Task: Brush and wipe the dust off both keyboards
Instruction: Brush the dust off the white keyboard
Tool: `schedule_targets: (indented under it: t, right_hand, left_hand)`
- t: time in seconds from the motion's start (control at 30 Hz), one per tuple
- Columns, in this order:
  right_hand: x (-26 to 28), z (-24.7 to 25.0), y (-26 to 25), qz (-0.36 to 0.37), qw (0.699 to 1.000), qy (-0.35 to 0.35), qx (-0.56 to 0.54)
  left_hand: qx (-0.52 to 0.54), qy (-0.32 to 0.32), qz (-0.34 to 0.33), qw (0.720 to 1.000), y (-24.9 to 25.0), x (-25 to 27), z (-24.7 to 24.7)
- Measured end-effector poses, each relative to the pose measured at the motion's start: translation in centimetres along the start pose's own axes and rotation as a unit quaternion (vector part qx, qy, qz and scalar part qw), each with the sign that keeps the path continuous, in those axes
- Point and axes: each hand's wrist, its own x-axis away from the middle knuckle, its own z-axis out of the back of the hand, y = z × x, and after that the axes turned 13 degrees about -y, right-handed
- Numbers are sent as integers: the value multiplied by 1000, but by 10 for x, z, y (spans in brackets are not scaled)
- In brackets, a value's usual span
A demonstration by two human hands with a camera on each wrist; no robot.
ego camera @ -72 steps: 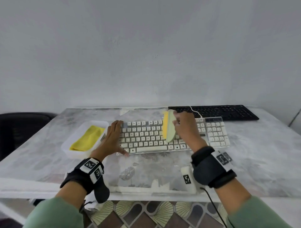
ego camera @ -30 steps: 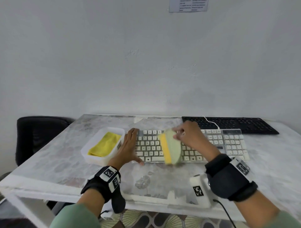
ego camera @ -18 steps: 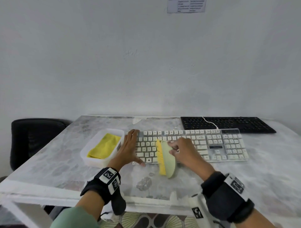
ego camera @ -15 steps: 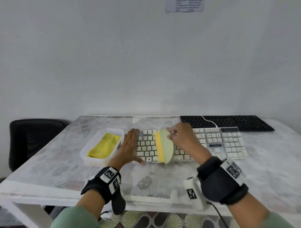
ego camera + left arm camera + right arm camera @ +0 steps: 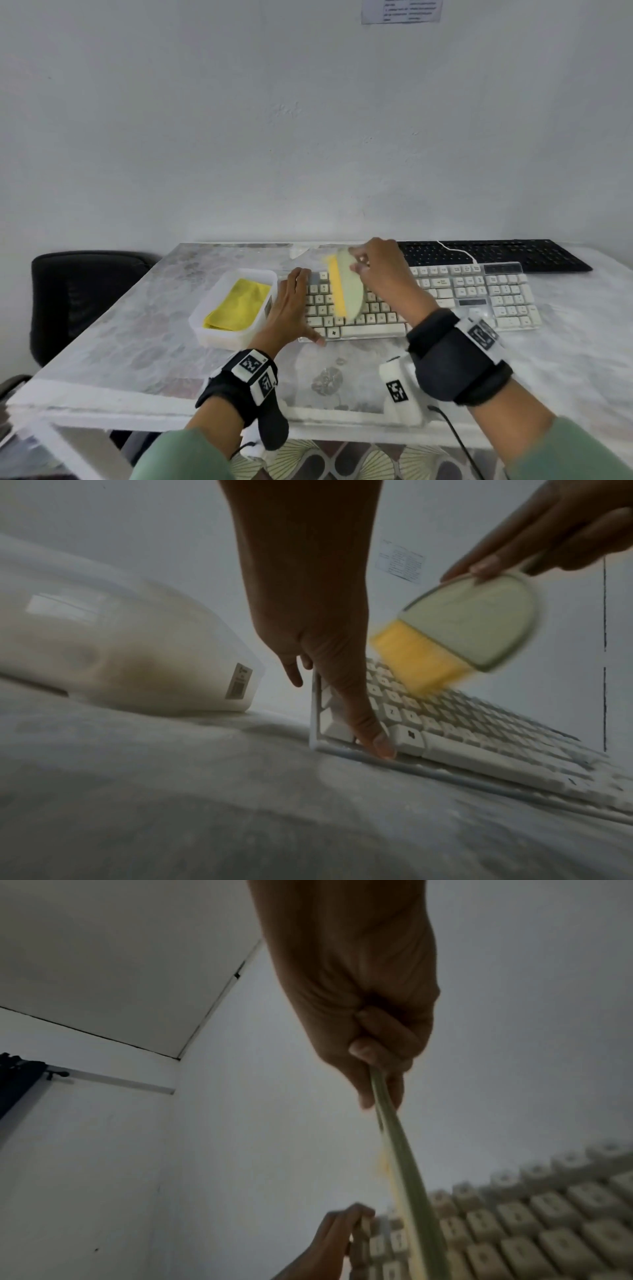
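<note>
Head view: at frame centre the right hand (image 5: 383, 274) pinches a pale green brush (image 5: 349, 291), its yellow bristles over the white keyboard (image 5: 479, 294). The left hand (image 5: 291, 308) lies flat, fingers straight, on the keyboard's left end. A black keyboard (image 5: 496, 255) sits upper right; a white tray (image 5: 219, 334) with a yellow cloth (image 5: 239, 305) sits left.

Left wrist view: the thumb (image 5: 373, 734) presses the keyboard's near corner at centre.

Right wrist view: fingers (image 5: 373, 1047) clamp the brush's edge at centre.

– Where does the head view sit?
– High, looking down at the table (image 5: 144, 329).
– And the wrist views?
– Low, close, angled upward; both share the white keyboard (image 5: 445, 723), lower right in each.
</note>
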Motion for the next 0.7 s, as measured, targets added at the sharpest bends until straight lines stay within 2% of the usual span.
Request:
schedule_targets:
  t: [0.1, 0.23, 0.33, 0.5, 0.57, 0.7]
  right_hand:
    - [-4, -16, -5, 2, 1000, 11, 26]
    - [17, -43, 1, -9, 998, -51, 41]
    - [19, -37, 0, -14, 995, -89, 45]
    - [-11, -17, -15, -7, 1000, 2, 19]
    - [-11, -26, -15, -16, 1000, -22, 11]
    - [2, -30, -7, -24, 993, -115, 23]
  left_hand:
    - [16, -17, -8, 1000, -1, 0, 1]
    - [31, -33, -19, 999, -9, -10, 2]
    - [33, -28, -32, 999, -13, -12, 1]
    - [33, -10, -45, 998, -14, -10, 0]
    - [24, -16, -44, 999, -12, -10, 2]
    - [7, -22, -30, 999, -10, -9, 5]
